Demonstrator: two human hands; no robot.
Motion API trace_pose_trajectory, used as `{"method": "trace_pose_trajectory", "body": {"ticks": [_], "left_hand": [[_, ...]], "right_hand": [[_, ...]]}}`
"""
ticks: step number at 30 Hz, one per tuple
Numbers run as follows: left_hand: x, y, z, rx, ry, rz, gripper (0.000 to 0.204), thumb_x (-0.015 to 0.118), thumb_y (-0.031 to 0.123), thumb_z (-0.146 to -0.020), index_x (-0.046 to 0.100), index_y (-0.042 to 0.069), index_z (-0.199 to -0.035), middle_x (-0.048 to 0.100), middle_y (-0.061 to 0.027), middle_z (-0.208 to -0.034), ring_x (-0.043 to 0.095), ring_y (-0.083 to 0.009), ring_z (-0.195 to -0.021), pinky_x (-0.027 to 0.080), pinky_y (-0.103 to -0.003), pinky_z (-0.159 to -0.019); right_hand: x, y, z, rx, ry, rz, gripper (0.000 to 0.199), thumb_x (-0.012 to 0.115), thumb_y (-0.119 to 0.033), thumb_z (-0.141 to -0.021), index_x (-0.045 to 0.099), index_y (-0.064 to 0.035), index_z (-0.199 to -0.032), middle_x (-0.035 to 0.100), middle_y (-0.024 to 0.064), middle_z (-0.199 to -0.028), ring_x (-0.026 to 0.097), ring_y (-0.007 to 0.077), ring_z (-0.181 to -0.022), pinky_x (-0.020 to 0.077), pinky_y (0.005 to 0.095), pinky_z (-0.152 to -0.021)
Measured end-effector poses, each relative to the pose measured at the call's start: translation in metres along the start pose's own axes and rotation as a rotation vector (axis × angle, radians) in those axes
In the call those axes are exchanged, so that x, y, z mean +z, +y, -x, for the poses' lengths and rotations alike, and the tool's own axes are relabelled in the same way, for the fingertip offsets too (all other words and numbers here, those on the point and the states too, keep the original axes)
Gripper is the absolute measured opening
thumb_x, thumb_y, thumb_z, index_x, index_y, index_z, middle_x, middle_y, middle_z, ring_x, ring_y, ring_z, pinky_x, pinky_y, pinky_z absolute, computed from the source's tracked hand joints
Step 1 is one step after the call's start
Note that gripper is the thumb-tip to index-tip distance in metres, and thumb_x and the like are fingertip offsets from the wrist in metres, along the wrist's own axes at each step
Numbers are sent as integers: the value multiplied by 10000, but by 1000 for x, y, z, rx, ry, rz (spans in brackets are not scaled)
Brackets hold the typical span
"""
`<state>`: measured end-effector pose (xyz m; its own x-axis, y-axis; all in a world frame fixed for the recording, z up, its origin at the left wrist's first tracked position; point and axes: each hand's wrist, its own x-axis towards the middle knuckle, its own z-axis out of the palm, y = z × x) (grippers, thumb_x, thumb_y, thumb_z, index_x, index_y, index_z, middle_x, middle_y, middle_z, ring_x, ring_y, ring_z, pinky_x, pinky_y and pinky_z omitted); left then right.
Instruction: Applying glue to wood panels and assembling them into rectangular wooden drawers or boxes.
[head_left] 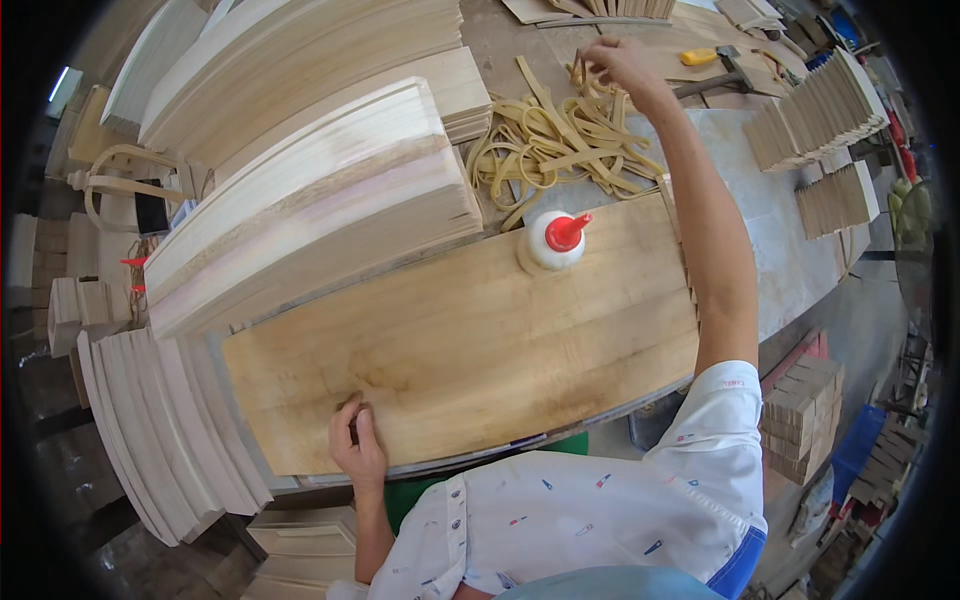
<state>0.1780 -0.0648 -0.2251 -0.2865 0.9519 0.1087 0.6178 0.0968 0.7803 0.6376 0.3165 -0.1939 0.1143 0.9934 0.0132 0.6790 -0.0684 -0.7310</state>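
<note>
A wide, smooth wooden board [470,330] lies across the bench in front of me. My left hand [358,445] rests at its near left edge, fingers loosely curled, with nothing visible in them. My right arm stretches across the right end of the board. At the far side, my right hand [622,70] is over the top of a tangled pile of yellowish rubber bands [565,140]. Its fingers are bent down and drawn together; whether a band is between them is hidden. A white glue bottle [556,242] with a red nozzle cap stands on the board's far part.
Tall stacks of pale wooden panels [320,200] fill the left. A hammer [720,78] and a yellow-handled tool [700,57] lie far right. Rows of thin wooden pieces [815,115] stand at the right. Stacked blocks [803,410] sit lower right, beyond the bench edge.
</note>
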Motion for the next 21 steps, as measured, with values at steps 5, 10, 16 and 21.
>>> {"method": "trace_pose_trajectory", "body": {"ticks": [5, 10, 16, 21], "left_hand": [[-5, 1, 0, 17, -5, 5, 165, 570, 40, -887, 644, -9, -1027, 610, -92, -847, 566, -179, -753, 450, -271, -674], [-5, -1, 1, 39, -12, 20, 155, 575, 46, -886, 643, -6, -1015, 614, -99, -858, 568, -195, -761, 449, -277, -688], [-5, -4, 1, 47, -31, 81, 143, 595, 47, -878, 640, 3, -1006, 615, -92, -861, 571, -188, -763, 451, -279, -679], [-7, -2, -1, 82, -32, 133, 134, 599, 42, -874, 640, 18, -999, 609, -82, -856, 570, -175, -761, 456, -276, -679]], "right_hand": [[-47, -55, 37, -156, -7, -475, 177, 576, -200, -868, 673, -65, -931, 668, 1, -853, 614, 68, -795, 470, 226, -685], [-55, -80, 63, -71, 138, -627, 112, 546, -47, -858, 527, -14, -963, 633, 100, -766, 645, 161, -589, 489, 237, -441], [-75, -93, 126, -89, -33, -229, 225, 570, -153, -881, 608, -32, -1067, 647, 2, -847, 597, 64, -798, 457, 226, -688], [-89, -126, 215, -189, -19, 2, 205, 541, -135, -901, 598, -7, -1050, 632, 8, -770, 549, 53, -692, 443, 212, -614]]}}
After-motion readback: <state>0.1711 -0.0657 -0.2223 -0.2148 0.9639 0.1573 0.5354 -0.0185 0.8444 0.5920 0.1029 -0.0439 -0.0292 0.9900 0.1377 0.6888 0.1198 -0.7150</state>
